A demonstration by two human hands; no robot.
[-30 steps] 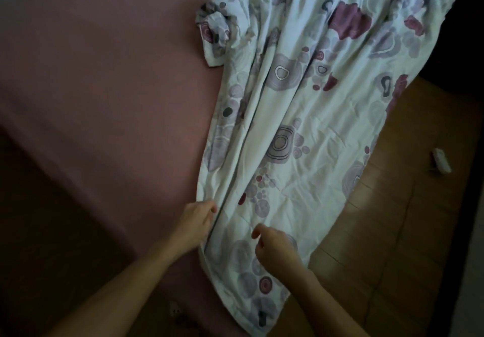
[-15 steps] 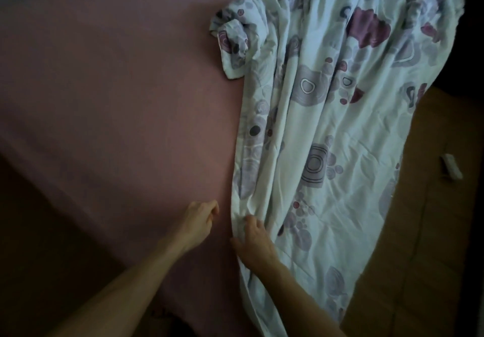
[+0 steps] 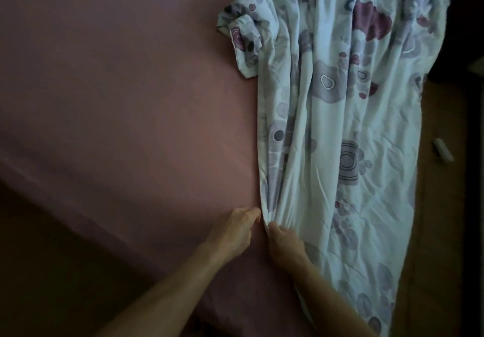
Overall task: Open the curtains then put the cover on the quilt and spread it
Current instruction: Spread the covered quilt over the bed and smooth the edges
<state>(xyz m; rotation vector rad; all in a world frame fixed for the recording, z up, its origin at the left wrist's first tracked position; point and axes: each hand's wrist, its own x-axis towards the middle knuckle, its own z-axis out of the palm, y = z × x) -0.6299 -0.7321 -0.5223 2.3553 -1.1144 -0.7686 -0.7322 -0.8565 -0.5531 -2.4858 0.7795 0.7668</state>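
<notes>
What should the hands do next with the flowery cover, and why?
Probably the right hand, which grips the bunched edge of the flowery cover, should pull it leftward over the pink bed, since the cover lies gathered along the bed's right side.

The cover (image 3: 340,140) is white with purple and maroon circle and blob prints, pretty wrinkled. It runs lengthwise along the bed's right side, its near end hanging off the edge, left edge gathered into folds, with a bunched-up corner at the far left.
</notes>
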